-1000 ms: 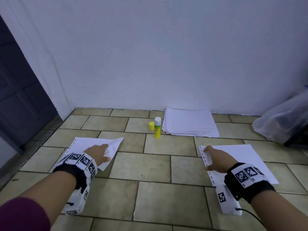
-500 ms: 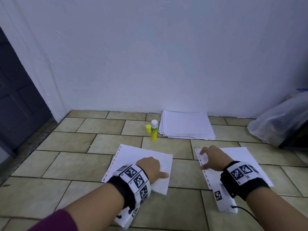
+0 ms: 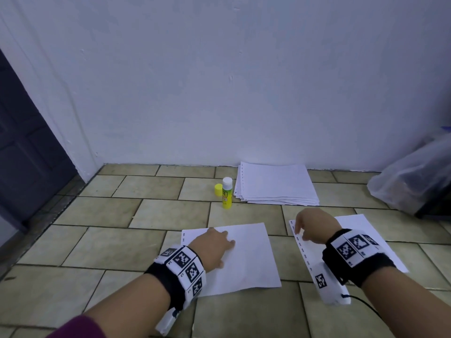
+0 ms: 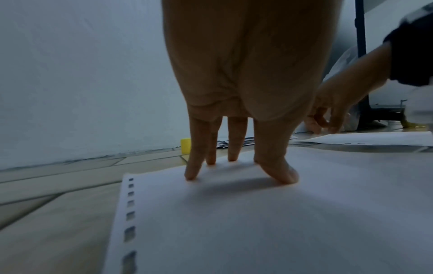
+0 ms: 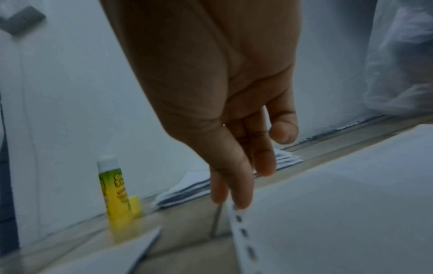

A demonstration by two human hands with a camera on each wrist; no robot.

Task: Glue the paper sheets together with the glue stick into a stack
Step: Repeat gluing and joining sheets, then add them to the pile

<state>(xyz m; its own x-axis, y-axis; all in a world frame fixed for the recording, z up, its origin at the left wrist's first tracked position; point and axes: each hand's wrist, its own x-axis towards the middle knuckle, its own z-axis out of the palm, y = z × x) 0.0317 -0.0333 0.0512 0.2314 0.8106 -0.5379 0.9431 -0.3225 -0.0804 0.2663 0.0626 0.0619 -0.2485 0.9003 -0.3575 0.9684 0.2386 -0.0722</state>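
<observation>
Left hand (image 3: 214, 242) presses flat on a sheet (image 3: 249, 259) nearer than the glue stick (image 3: 227, 192) (uncapped); right hand (image 3: 311, 226), loose, touches a second sheet's (image 3: 366, 230) punched edge. Keep both pinned, edges squared, before gluing.

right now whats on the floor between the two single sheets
Nothing: in the head view only a strip of bare tile separates the left sheet from the right sheet. The sheets do not touch.
</observation>
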